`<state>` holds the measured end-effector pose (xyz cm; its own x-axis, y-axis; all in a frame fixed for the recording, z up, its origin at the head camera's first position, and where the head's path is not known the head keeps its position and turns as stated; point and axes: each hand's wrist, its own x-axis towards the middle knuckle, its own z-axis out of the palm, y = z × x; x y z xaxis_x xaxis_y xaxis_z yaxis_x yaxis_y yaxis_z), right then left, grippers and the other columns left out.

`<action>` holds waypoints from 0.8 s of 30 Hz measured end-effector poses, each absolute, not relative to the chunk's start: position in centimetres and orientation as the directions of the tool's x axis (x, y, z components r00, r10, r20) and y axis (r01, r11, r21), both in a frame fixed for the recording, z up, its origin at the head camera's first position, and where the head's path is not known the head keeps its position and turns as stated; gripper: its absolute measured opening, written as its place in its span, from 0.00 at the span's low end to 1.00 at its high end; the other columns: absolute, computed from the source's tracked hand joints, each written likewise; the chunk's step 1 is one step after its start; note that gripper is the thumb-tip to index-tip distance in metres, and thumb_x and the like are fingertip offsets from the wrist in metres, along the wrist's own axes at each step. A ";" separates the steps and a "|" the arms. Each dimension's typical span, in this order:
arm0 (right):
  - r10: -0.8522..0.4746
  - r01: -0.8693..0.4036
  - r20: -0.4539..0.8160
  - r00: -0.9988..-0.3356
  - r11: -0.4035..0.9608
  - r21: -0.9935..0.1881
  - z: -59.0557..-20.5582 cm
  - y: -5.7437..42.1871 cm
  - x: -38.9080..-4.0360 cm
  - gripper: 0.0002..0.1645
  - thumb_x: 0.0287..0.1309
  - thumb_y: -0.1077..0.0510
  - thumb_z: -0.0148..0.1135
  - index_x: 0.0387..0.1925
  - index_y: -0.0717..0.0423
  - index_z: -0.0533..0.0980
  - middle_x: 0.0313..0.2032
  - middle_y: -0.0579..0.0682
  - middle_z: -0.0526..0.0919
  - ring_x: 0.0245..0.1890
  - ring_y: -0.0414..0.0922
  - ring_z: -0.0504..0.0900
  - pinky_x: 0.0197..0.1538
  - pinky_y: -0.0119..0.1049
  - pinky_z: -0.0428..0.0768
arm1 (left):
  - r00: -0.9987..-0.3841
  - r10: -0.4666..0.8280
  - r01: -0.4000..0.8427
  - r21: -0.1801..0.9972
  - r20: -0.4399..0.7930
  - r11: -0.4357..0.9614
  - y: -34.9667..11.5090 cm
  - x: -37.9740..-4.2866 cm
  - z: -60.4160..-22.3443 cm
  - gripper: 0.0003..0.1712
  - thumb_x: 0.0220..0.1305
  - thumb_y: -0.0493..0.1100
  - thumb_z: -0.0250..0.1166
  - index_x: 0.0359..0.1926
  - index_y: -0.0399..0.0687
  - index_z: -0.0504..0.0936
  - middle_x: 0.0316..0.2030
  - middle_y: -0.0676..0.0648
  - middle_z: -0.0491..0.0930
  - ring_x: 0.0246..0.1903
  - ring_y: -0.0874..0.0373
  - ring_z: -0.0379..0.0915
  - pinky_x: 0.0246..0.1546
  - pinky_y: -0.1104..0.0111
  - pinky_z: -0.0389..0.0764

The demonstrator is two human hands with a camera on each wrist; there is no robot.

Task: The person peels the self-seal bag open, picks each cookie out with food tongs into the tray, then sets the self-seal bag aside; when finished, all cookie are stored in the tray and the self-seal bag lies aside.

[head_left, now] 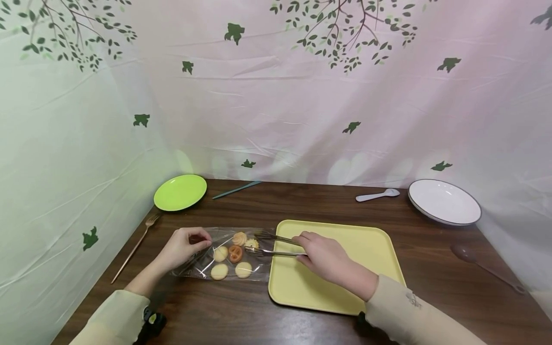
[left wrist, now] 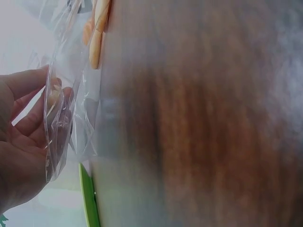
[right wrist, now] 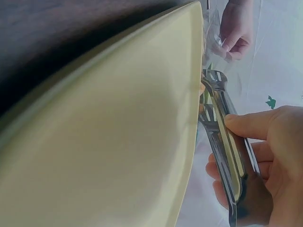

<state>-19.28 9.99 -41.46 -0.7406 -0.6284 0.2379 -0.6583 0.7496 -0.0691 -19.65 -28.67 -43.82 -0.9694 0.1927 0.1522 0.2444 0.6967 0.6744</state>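
A clear plastic bag [head_left: 202,268] lies on the table with several cookies [head_left: 219,271] on or in it, one of them a brown pretzel-shaped cookie [head_left: 235,254]. My left hand [head_left: 183,247] pinches the bag's left edge, and the left wrist view shows the film [left wrist: 59,127] lifted between thumb and fingers. In my right hand [head_left: 325,256] is a pair of metal tongs [right wrist: 232,156], held over the left edge of the yellow tray [head_left: 336,287]. The tong tips are spread beside a pale ridged cookie [head_left: 251,244]; whether they touch it I cannot tell.
A green plate [head_left: 180,192] and a teal stick [head_left: 237,189] lie at the back, with a copper fork [head_left: 135,249] at left. To the right are a white spoon [head_left: 377,195], a white dish [head_left: 444,201] and a brown spoon [head_left: 487,268]. Patterned cloth walls border the table.
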 end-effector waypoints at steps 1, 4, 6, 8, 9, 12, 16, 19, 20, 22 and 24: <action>-0.627 -0.657 0.237 -0.743 0.750 -0.074 -41.5 9.9 -19.3 0.24 0.54 0.49 0.67 0.52 0.50 0.77 0.45 0.44 0.81 0.44 0.42 0.81 0.31 0.37 0.79 | -0.969 0.194 0.247 0.673 0.155 0.698 -28.7 -19.7 -43.8 0.03 0.58 0.47 0.68 0.30 0.57 0.83 0.30 0.58 0.81 0.33 0.63 0.77 0.35 0.70 0.77; -0.623 -0.657 0.238 -0.745 0.748 -0.098 -41.6 9.7 -19.5 0.23 0.54 0.50 0.68 0.51 0.50 0.77 0.45 0.43 0.81 0.44 0.42 0.81 0.32 0.38 0.79 | -0.968 0.192 0.248 0.673 0.158 0.696 -28.7 -19.7 -43.8 0.03 0.58 0.46 0.69 0.30 0.56 0.83 0.30 0.58 0.81 0.32 0.63 0.77 0.35 0.70 0.77; -0.621 -0.657 0.239 -0.747 0.744 -0.122 -41.5 9.6 -19.6 0.22 0.54 0.50 0.68 0.50 0.49 0.78 0.44 0.43 0.81 0.43 0.42 0.81 0.33 0.38 0.79 | -0.969 0.191 0.248 0.674 0.159 0.696 -28.7 -19.8 -43.7 0.03 0.57 0.46 0.69 0.30 0.55 0.83 0.30 0.58 0.81 0.32 0.63 0.77 0.35 0.70 0.77; -0.618 -0.656 0.237 -0.750 0.741 -0.144 -41.5 9.5 -19.6 0.21 0.53 0.51 0.69 0.50 0.49 0.78 0.44 0.43 0.81 0.42 0.42 0.82 0.33 0.37 0.79 | -0.969 0.190 0.248 0.674 0.159 0.696 -28.7 -19.8 -43.7 0.04 0.57 0.47 0.69 0.29 0.55 0.83 0.30 0.58 0.81 0.33 0.63 0.78 0.35 0.70 0.77; -0.615 -0.655 0.238 -0.752 0.740 -0.155 -41.5 9.5 -19.6 0.21 0.53 0.51 0.69 0.50 0.49 0.78 0.43 0.42 0.82 0.41 0.42 0.82 0.33 0.37 0.78 | -0.969 0.190 0.248 0.674 0.160 0.696 -28.7 -19.8 -43.7 0.04 0.57 0.47 0.69 0.29 0.55 0.83 0.30 0.59 0.81 0.33 0.63 0.78 0.35 0.70 0.77; -0.612 -0.653 0.237 -0.754 0.739 -0.169 -41.6 9.4 -19.7 0.20 0.53 0.52 0.69 0.49 0.49 0.78 0.44 0.42 0.82 0.41 0.42 0.82 0.34 0.37 0.79 | -0.968 0.190 0.249 0.673 0.161 0.696 -28.7 -19.8 -43.7 0.04 0.57 0.46 0.69 0.29 0.55 0.83 0.30 0.59 0.81 0.33 0.63 0.78 0.36 0.70 0.77; -0.611 -0.654 0.244 -0.753 0.737 -0.173 -41.7 9.5 -19.8 0.20 0.54 0.51 0.68 0.49 0.48 0.79 0.44 0.42 0.82 0.42 0.41 0.82 0.35 0.37 0.79 | -0.968 0.190 0.250 0.673 0.162 0.696 -28.7 -19.8 -43.7 0.03 0.57 0.46 0.69 0.29 0.55 0.83 0.29 0.59 0.81 0.33 0.63 0.78 0.36 0.70 0.77; -0.607 -0.652 0.251 -0.754 0.738 -0.172 -41.7 9.7 -19.8 0.20 0.55 0.50 0.68 0.50 0.48 0.79 0.45 0.42 0.82 0.42 0.41 0.82 0.36 0.38 0.79 | -0.969 0.186 0.245 0.676 0.160 0.695 -28.6 -19.8 -43.7 0.03 0.57 0.46 0.69 0.29 0.55 0.83 0.30 0.59 0.81 0.33 0.63 0.78 0.36 0.70 0.77; -0.605 -0.651 0.253 -0.755 0.740 -0.169 -41.6 9.8 -19.7 0.20 0.55 0.50 0.68 0.50 0.47 0.78 0.45 0.42 0.82 0.42 0.41 0.82 0.35 0.38 0.79 | -0.970 0.185 0.242 0.678 0.157 0.694 -28.6 -19.8 -43.7 0.04 0.57 0.46 0.69 0.29 0.54 0.83 0.30 0.58 0.81 0.33 0.63 0.78 0.36 0.70 0.77; -0.599 -0.644 0.255 -0.759 0.746 -0.168 -41.5 10.1 -19.6 0.20 0.54 0.50 0.68 0.50 0.47 0.78 0.45 0.42 0.82 0.41 0.41 0.82 0.35 0.37 0.79 | -0.971 0.188 0.239 0.679 0.150 0.694 -28.7 -19.8 -43.7 0.02 0.57 0.45 0.69 0.30 0.54 0.84 0.30 0.58 0.81 0.33 0.63 0.78 0.36 0.70 0.77; -0.596 -0.643 0.260 -0.760 0.747 -0.168 -41.2 10.4 -19.4 0.21 0.54 0.50 0.68 0.50 0.47 0.78 0.45 0.42 0.82 0.40 0.41 0.82 0.34 0.37 0.79 | -0.971 0.190 0.239 0.679 0.147 0.695 -28.8 -19.7 -43.7 0.03 0.57 0.46 0.69 0.31 0.53 0.84 0.30 0.58 0.81 0.33 0.63 0.78 0.35 0.70 0.77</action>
